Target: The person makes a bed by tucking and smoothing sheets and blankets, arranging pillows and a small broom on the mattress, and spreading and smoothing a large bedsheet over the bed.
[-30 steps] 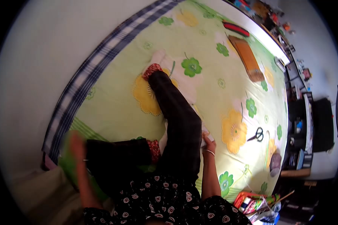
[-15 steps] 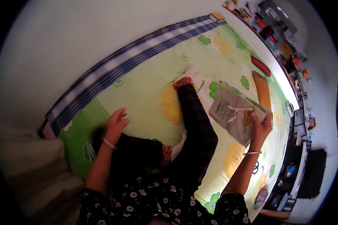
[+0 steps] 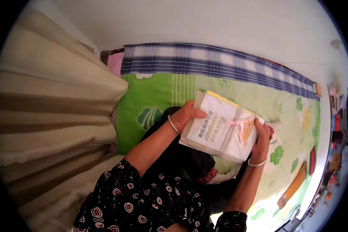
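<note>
Over my lap I hold a thick, book-like bundle of papers (image 3: 212,125) with a pale, slightly shiny cover. Its front carries printed characters and a golden wheat picture, and a pink ribbon (image 3: 236,123) is tied across it. My left hand (image 3: 185,115) grips the left edge, thumb on the front and the other fingers behind. On the opposite edge, my right hand (image 3: 261,140) is closed around the side. The bundle is tilted, and yellow and green edges show along its top.
I sit on a green flowered bedsheet (image 3: 158,91), with a folded blue plaid cloth (image 3: 205,58) along the wall. A beige curtain (image 3: 58,108) hangs at left. To the right lie a wooden strip (image 3: 294,183) and a red-and-black case (image 3: 312,160); a small box (image 3: 316,89) stands at the far corner.
The view has swung left. My right hand has brought the bundle from the right to the front of my body. My left hand, free before, now grips its left edge.
</note>
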`<state>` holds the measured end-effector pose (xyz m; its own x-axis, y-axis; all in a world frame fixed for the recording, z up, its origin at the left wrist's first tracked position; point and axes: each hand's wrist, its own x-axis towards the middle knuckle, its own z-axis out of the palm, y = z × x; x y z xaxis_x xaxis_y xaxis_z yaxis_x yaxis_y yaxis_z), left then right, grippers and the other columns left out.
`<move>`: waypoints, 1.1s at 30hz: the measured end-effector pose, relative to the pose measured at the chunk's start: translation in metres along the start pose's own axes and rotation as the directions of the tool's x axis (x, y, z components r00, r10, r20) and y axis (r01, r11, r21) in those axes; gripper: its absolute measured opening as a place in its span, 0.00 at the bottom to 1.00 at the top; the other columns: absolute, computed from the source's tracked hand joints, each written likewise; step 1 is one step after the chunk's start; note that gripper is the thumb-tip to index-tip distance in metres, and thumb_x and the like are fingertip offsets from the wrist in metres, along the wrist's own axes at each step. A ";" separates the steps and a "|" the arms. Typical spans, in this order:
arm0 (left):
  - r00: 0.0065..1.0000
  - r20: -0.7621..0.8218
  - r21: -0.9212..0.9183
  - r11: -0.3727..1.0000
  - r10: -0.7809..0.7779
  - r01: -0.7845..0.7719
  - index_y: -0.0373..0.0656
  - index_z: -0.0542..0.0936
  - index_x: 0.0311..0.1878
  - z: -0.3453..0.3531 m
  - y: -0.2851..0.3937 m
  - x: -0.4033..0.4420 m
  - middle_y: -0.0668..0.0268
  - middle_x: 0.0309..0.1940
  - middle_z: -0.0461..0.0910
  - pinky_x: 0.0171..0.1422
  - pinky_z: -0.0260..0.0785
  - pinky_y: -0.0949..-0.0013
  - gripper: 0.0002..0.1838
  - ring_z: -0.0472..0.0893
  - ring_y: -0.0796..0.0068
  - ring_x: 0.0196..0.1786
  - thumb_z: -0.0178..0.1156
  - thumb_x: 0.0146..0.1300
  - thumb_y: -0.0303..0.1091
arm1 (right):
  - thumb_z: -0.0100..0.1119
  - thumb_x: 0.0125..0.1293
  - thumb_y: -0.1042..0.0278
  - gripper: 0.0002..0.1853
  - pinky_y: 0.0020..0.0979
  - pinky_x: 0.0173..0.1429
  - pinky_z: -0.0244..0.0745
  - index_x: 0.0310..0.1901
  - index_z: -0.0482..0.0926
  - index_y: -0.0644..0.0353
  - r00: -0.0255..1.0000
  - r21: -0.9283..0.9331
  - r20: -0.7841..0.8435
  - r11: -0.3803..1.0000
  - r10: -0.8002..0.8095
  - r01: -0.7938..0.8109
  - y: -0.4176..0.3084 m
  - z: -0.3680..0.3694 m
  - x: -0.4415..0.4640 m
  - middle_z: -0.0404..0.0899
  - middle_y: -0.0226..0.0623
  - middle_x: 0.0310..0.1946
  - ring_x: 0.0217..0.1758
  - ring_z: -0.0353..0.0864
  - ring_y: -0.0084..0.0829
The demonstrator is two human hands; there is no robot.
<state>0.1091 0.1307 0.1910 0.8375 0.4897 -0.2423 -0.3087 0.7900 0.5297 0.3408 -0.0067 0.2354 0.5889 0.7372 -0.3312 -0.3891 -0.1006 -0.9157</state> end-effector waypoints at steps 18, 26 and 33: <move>0.615 -0.564 0.665 0.744 0.551 -0.057 0.33 0.72 0.46 -0.326 0.233 -0.006 0.60 0.39 0.78 0.46 0.69 0.66 0.20 0.77 0.68 0.41 0.61 0.54 0.36 | 0.50 0.64 0.64 0.17 0.25 0.39 0.73 0.49 0.71 0.69 0.965 -0.410 0.047 0.886 0.257 -0.216 0.090 -0.003 0.013 0.78 0.43 0.42 0.34 0.80 0.28; 0.730 0.118 0.664 -0.600 0.673 0.446 0.46 0.59 0.64 -0.221 0.129 0.021 0.57 0.68 0.49 0.64 0.46 0.43 0.43 0.49 0.54 0.69 0.65 0.44 0.48 | 0.49 0.64 0.65 0.17 0.25 0.39 0.74 0.48 0.71 0.69 0.954 -0.432 0.027 0.864 0.298 -0.258 0.103 0.001 0.012 0.78 0.43 0.41 0.35 0.80 0.29; 0.823 -0.012 0.590 -0.660 0.568 0.464 0.56 0.59 0.65 -0.251 0.108 0.050 0.67 0.69 0.47 0.65 0.43 0.41 0.41 0.46 0.60 0.71 0.65 0.47 0.47 | 0.49 0.65 0.65 0.16 0.26 0.41 0.73 0.48 0.71 0.69 0.968 -0.435 -0.011 0.870 0.252 -0.231 0.087 0.002 0.008 0.78 0.42 0.42 0.36 0.80 0.29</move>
<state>0.0046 0.3332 0.0326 0.5087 0.8561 0.0912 0.8587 -0.5122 0.0176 0.3101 -0.0080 0.1534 0.4799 0.6806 -0.5536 -0.1670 -0.5486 -0.8192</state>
